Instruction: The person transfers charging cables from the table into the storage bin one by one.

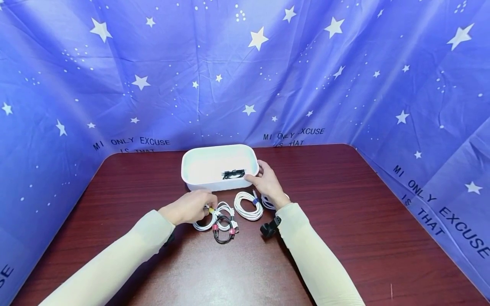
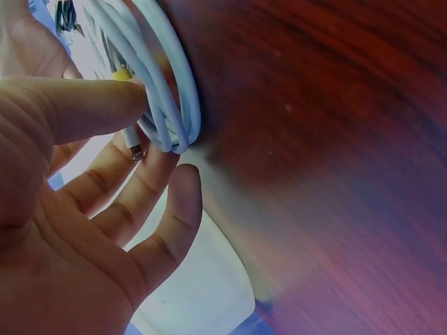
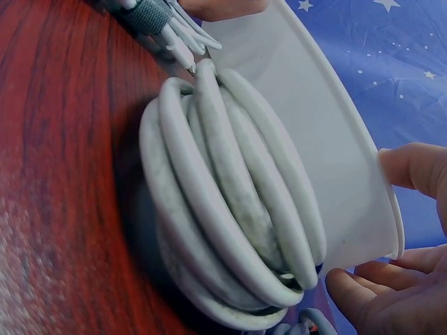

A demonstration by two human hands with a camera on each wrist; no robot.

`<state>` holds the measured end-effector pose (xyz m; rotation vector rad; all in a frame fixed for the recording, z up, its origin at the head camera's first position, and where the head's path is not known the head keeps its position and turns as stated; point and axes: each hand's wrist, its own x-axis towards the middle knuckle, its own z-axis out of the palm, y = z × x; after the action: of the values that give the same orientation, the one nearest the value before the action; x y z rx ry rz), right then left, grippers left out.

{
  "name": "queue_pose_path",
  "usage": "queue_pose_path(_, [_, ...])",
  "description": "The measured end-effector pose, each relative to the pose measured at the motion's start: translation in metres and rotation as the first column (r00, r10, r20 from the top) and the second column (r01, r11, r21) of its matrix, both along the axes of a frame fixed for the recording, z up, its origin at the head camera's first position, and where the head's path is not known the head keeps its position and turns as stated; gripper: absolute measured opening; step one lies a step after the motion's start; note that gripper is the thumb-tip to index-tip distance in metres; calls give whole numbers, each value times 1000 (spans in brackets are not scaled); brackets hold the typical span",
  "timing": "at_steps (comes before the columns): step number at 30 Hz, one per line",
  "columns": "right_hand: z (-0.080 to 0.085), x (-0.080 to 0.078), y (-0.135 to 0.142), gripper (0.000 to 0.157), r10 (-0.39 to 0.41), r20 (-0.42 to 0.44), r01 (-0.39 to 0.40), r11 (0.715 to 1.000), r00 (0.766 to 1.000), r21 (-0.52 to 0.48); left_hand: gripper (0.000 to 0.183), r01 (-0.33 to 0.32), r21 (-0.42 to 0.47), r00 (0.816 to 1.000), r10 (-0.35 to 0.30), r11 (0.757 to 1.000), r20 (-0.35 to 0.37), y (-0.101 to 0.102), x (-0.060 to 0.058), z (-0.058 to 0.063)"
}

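Little seemed done: one black cable (image 1: 233,174) lay in the white bin (image 1: 218,185), whose rim my right hand (image 1: 268,182) gripped. Outside, my left hand (image 1: 191,206) pinched a yellow-tied white coil (image 2: 185,77); a blue-tied coil (image 1: 237,207), a red-banded black loop (image 1: 223,241) and another white cable (image 1: 226,205) were left on the bench (image 1: 344,212). My right wrist partly hid one more white coil (image 1: 266,203). I couldn't tell whether the pinched one touched the bench.

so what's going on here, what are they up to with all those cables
A person's left hand is pinching a white cable coil with a yellow tie, while their right hand holds one end of the white bin. A black cable lies in the bin; other coils, white and black, lie on the table.
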<state>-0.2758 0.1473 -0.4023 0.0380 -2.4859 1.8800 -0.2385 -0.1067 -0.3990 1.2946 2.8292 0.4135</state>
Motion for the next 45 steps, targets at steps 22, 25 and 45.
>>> queue_pose_path(22, [-1,-1,1,72,-5,-3,5,1000,1000,13,27,39,30,999,-39,999,3,-2,2,2])
queue_pose_path(25, [0,-1,1,72,-2,-4,2,1000,1000,4,28,43,31,999,-43,999,9,-3,2,1])
queue_pose_path(45, [-2,-2,0,71,0,-13,-1,1000,1000,-12,33,66,44,997,-67,997,29,-5,1,2])
